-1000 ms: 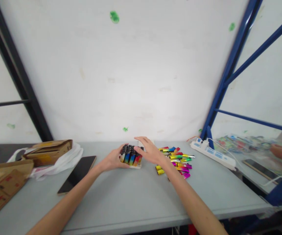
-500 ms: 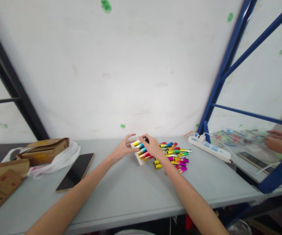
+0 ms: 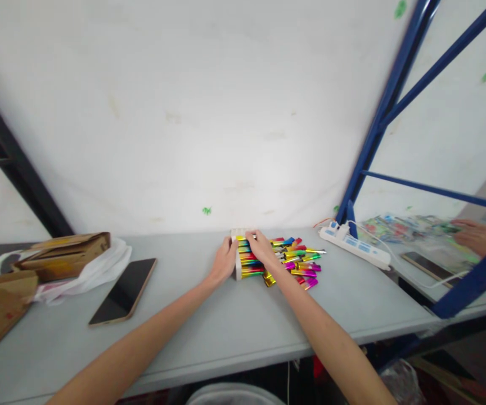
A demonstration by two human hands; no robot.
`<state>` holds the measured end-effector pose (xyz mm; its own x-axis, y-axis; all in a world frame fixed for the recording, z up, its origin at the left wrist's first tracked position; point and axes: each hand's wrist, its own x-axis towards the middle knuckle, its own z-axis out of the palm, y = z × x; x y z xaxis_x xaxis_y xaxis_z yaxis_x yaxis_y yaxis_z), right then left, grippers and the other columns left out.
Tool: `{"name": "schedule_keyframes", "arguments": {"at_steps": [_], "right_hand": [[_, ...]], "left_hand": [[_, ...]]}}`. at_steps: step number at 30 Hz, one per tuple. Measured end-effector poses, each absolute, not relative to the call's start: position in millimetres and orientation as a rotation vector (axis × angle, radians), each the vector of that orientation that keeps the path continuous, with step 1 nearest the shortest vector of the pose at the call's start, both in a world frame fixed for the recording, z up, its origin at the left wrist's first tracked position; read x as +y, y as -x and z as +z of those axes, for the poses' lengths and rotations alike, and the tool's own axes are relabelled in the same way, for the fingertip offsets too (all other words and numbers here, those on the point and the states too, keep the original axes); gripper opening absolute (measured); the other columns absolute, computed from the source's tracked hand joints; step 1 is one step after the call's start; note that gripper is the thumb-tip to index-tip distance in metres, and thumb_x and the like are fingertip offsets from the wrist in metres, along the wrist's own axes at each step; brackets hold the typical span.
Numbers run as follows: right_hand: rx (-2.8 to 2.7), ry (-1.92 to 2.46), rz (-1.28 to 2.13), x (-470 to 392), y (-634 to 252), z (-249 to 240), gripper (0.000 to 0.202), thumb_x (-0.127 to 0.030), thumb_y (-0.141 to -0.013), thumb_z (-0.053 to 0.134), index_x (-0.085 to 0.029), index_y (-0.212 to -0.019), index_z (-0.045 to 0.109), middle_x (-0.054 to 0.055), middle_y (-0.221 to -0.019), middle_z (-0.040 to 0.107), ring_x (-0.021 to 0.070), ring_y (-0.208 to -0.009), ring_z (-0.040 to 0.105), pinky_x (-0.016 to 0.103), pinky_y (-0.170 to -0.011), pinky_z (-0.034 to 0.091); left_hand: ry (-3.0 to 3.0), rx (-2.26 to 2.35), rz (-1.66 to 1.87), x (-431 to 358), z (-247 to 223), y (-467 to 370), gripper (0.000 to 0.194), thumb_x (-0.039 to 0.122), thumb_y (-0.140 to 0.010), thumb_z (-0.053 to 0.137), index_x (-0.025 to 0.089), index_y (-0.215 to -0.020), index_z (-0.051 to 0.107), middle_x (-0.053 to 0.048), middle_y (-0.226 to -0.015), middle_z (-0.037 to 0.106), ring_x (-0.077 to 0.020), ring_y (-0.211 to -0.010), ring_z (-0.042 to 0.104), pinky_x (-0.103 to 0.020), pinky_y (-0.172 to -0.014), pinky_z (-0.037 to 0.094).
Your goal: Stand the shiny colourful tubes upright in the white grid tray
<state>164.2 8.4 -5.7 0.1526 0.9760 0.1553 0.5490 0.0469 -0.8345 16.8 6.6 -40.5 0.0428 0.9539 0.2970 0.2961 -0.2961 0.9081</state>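
Observation:
A shallow white tray (image 3: 238, 264) stands on the grey table, with a row of shiny tubes (image 3: 250, 263) in gold, red, green and blue lying against it. My left hand (image 3: 225, 260) is closed on the tray's left side, its thumb near the upper tubes. Over the upper part of the row my right hand (image 3: 261, 247) has its fingers bent and closed near the tray's top; whatever they pinch is hidden. Beside my right wrist spreads a loose pile of similar metallic tubes (image 3: 300, 264), partly covered by my forearm.
A phone (image 3: 124, 291) lies left on the table (image 3: 192, 332). Further left are a cardboard box (image 3: 72, 256) on a white plastic bag (image 3: 112, 261) and another carton (image 3: 2, 309). A white power strip (image 3: 355, 247) sits right, by a blue frame (image 3: 378, 129). Another person's hand (image 3: 477, 235) is beyond it.
My left hand has gone from spread fingers to closing on the tray's side. The tray, tilted before, now stands straighter. My right hand stays over the tubes; the view has shifted slightly.

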Motion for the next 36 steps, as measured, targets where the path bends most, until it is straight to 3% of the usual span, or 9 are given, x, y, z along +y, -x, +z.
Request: {"name": "schedule_keyframes", "arguments": {"at_steps": [4, 8, 16, 28, 36], "right_hand": [[-1.546, 1.565, 0.625, 9, -163, -7, 0.034, -0.037, -0.107, 0.045, -0.018, -0.123, 0.068, 0.011, -0.127, 0.074, 0.0217, -0.119, 0.067, 0.033, -0.106, 0.046], [-1.847, 1.570, 0.346, 11, -165, -11, 0.035, -0.037, -0.108, 0.044, -0.016, -0.117, 0.071, 0.015, -0.128, 0.073, 0.0253, -0.128, 0.061, 0.037, -0.111, 0.041], [-2.051, 1.741, 0.088, 13, -180, -16, 0.039, -0.030, -0.110, 0.037, -0.016, -0.114, 0.073, 0.016, -0.120, 0.076, 0.0249, -0.111, 0.067, 0.034, -0.100, 0.045], [-1.905, 1.794, 0.095, 15, -202, -17, 0.048, -0.029, -0.111, 0.034, -0.010, -0.105, 0.077, 0.021, -0.114, 0.078, 0.0254, -0.108, 0.071, 0.030, -0.096, 0.044], [-1.862, 1.828, 0.028, 14, -221, -11, 0.049, -0.032, -0.110, 0.036, -0.014, -0.099, 0.080, 0.019, -0.108, 0.080, 0.0269, -0.104, 0.073, 0.031, -0.093, 0.045]], "left_hand": [[-1.635, 1.264, 1.294, 12, -44, -26, 0.021, 0.040, -0.097, 0.049, 0.023, -0.098, 0.062, -0.006, -0.101, 0.076, -0.0281, -0.099, 0.070, -0.041, -0.095, 0.051], [-1.613, 1.183, 1.334, 18, -50, -35, 0.023, 0.043, -0.096, 0.051, 0.024, -0.097, 0.063, -0.007, -0.108, 0.076, -0.0287, -0.106, 0.069, -0.041, -0.099, 0.049], [-1.535, 1.067, 1.379, 25, -62, -37, 0.028, 0.051, -0.092, 0.053, 0.024, -0.102, 0.059, -0.004, -0.101, 0.071, -0.0269, -0.099, 0.067, -0.038, -0.093, 0.050], [-1.506, 1.042, 1.361, 23, -61, -35, 0.034, 0.054, -0.092, 0.056, 0.023, -0.106, 0.058, -0.004, -0.098, 0.073, -0.0242, -0.090, 0.069, -0.034, -0.083, 0.053], [-1.516, 1.026, 1.324, 21, -59, -32, 0.033, 0.053, -0.093, 0.056, 0.023, -0.107, 0.058, -0.004, -0.102, 0.074, -0.0245, -0.092, 0.070, -0.034, -0.082, 0.055]]}}
